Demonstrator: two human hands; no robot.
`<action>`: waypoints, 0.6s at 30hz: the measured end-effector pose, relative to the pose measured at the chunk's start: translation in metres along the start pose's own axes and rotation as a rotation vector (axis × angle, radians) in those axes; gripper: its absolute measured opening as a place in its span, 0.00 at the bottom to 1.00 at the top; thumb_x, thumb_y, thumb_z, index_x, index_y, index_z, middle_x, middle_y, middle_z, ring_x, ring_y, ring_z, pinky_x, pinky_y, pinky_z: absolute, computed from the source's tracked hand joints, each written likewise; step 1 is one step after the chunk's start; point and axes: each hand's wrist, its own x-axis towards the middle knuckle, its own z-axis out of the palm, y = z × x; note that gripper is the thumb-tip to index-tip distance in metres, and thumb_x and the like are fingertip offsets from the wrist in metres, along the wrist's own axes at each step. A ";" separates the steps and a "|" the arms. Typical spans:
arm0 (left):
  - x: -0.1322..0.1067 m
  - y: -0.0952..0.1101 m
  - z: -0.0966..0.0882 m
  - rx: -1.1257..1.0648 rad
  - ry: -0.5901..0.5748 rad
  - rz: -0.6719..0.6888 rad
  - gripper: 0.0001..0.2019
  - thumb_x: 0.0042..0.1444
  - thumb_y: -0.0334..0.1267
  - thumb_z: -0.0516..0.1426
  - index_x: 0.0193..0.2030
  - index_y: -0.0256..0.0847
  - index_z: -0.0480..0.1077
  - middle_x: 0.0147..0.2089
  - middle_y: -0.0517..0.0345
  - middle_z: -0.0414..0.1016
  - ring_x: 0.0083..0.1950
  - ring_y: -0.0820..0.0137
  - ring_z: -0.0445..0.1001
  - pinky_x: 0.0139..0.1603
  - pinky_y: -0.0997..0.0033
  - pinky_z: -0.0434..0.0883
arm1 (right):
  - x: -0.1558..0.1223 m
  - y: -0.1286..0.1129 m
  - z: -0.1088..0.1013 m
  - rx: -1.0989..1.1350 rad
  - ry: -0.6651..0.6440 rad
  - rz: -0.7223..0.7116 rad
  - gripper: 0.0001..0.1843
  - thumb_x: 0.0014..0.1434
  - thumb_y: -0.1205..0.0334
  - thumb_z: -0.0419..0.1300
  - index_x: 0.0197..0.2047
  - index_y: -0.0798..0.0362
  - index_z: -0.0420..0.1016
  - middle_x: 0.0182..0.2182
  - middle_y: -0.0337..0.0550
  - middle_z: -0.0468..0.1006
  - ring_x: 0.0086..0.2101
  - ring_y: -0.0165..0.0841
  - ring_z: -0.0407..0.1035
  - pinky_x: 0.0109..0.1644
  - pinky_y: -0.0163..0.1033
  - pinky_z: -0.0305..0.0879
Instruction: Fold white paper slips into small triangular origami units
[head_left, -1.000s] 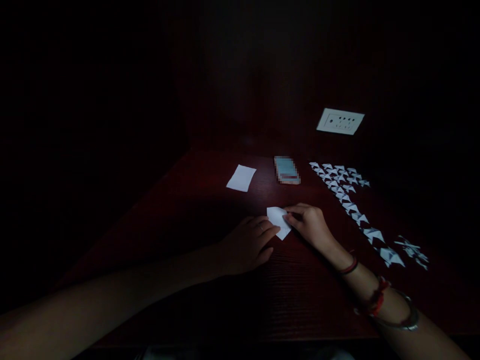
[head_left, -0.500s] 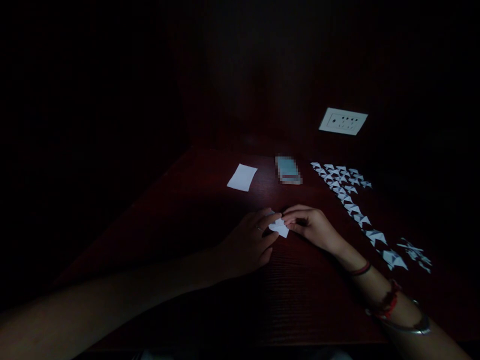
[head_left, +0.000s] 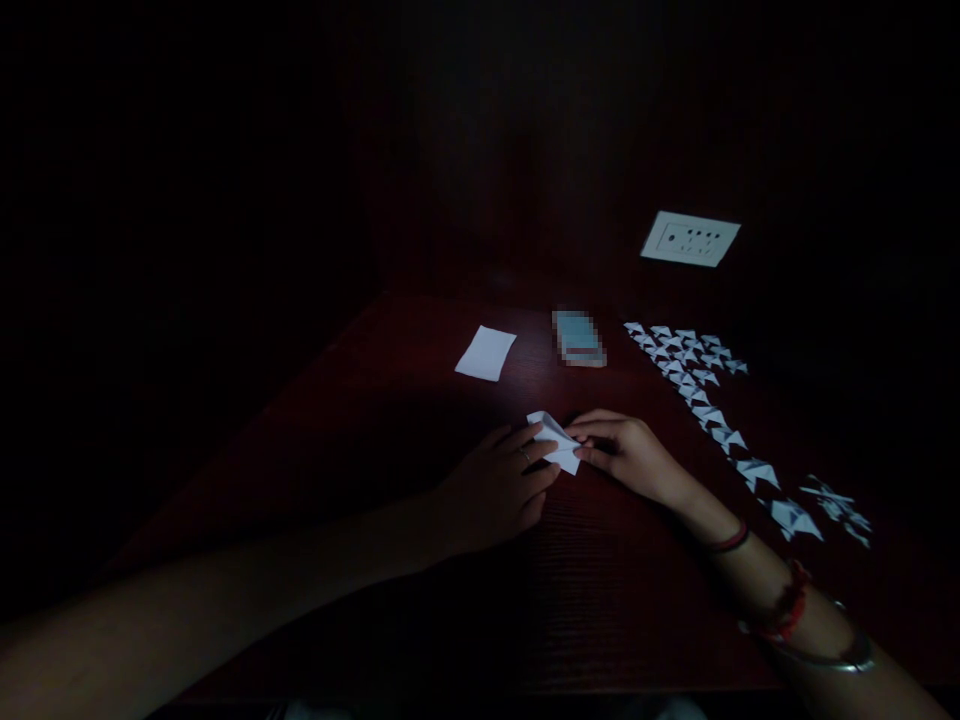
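Observation:
A small white paper piece [head_left: 553, 440], partly folded, lies on the dark red table [head_left: 420, 400] between my hands. My left hand [head_left: 495, 490] rests on the table with its fingertips pressing the paper's left side. My right hand [head_left: 626, 455] pinches the paper's right edge with thumb and forefinger. Both hands grip the same piece. Red bands and a metal bangle sit on my right wrist.
A flat white paper sheet [head_left: 486, 353] lies farther back. A blurred small box [head_left: 578, 338] stands beside it. Several folded white paper pieces [head_left: 705, 395] run in a row along the right. A white wall socket [head_left: 689, 238] is behind. Surroundings are very dark.
The paper has been folded smaller, then one flap has lifted. My hands have drawn closer together on it. My right forearm has slid slightly right.

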 end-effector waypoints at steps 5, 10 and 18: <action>0.000 0.001 -0.002 0.012 0.040 0.008 0.14 0.53 0.33 0.49 0.47 0.40 0.63 0.59 0.52 0.51 0.62 0.57 0.42 0.56 0.53 0.53 | 0.000 -0.001 -0.001 -0.031 -0.032 -0.039 0.16 0.52 0.70 0.55 0.45 0.48 0.71 0.39 0.42 0.73 0.39 0.32 0.67 0.44 0.38 0.63; -0.001 0.001 -0.001 0.007 0.059 -0.020 0.13 0.52 0.34 0.50 0.45 0.40 0.65 0.62 0.52 0.42 0.62 0.55 0.40 0.56 0.50 0.52 | 0.000 0.001 -0.001 -0.059 -0.040 -0.072 0.15 0.52 0.69 0.55 0.43 0.48 0.72 0.39 0.42 0.73 0.39 0.31 0.67 0.44 0.38 0.63; -0.001 0.000 0.000 0.000 0.007 -0.017 0.14 0.54 0.35 0.48 0.49 0.39 0.62 0.61 0.51 0.48 0.61 0.56 0.44 0.56 0.53 0.53 | 0.000 0.000 -0.003 -0.070 -0.057 -0.102 0.14 0.53 0.69 0.54 0.43 0.49 0.72 0.40 0.42 0.72 0.39 0.31 0.67 0.45 0.37 0.63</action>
